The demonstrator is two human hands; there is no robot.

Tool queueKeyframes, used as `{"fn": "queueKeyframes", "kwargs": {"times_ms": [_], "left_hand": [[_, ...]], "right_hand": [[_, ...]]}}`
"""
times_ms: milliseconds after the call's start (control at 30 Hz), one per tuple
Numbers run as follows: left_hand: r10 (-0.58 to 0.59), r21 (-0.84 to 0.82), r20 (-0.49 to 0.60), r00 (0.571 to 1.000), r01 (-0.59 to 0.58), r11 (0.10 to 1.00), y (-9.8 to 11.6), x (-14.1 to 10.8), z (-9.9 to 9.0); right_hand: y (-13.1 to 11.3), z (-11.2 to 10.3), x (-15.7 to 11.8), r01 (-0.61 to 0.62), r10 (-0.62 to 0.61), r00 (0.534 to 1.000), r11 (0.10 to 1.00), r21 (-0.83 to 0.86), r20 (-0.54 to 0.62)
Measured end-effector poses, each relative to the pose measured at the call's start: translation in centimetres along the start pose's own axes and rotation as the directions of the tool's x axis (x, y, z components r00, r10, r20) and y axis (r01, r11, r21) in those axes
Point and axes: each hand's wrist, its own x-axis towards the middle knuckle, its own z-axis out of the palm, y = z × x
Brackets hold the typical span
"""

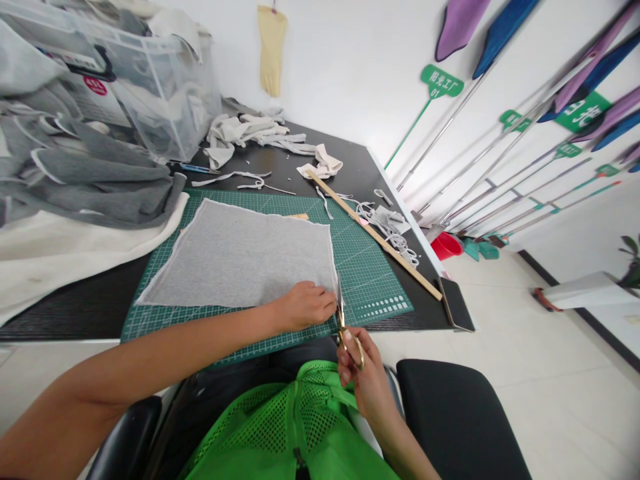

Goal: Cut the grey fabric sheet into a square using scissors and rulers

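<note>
- Trimming looks like the step in hand: the scissors (341,313) point away from the body, blades along the right edge of the grey cloth (250,253), near its close corner.
- That cloth lies flat on the green cutting mat (365,263), and I have it square in my view.
- Left hand (307,305): fingers drawn together, pinching the cloth beside the blades, as I read it.
- Right hand (363,360): wrapped around the gold handles; whether the blades are parted, I can't tell from up here.
- Next move, I'd judge, calls for a taut edge, a straight snip and left fingertips clear of the steel.
- Counting now! Two hands, one pair of scissors, one cloth spread out, one mat.
- One long wooden strip (375,237) slanting over the mat's right side, one plastic bin (167,117), one yellow glove (273,50) hanging, one red bucket (447,247).
- Loose scraps? Too tangled to number.
</note>
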Motion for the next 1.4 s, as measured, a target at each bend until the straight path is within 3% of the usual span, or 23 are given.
{"fn": "queueKeyframes", "kwargs": {"times_ms": [633,767,933,1400], "left_hand": [[-0.002,-0.024,0.05,0.999,0.003,1.0,0.0,0.1,-0.2],[-0.007,-0.012,0.059,0.998,0.008,1.0,0.0,0.0,-0.2],[0.006,-0.013,0.029,1.0,-0.005,1.0,0.1,0.1,-0.2],[0.022,-0.018,-0.031,0.999,-0.023,1.0,0.4,0.0,-0.3]], "right_hand": [[-0.2,0.0,-0.9,0.033,-0.031,0.999,0.995,-0.093,0.022],[-0.3,0.2,-0.9,0.027,-0.027,1.0,0.999,-0.046,0.004],[-0.4,0.2,-0.2,-0.018,0.017,1.0,0.998,0.06,0.001],[-0.5,0.6,1.0,-0.009,0.009,1.0,0.999,0.048,-0.008]]}}
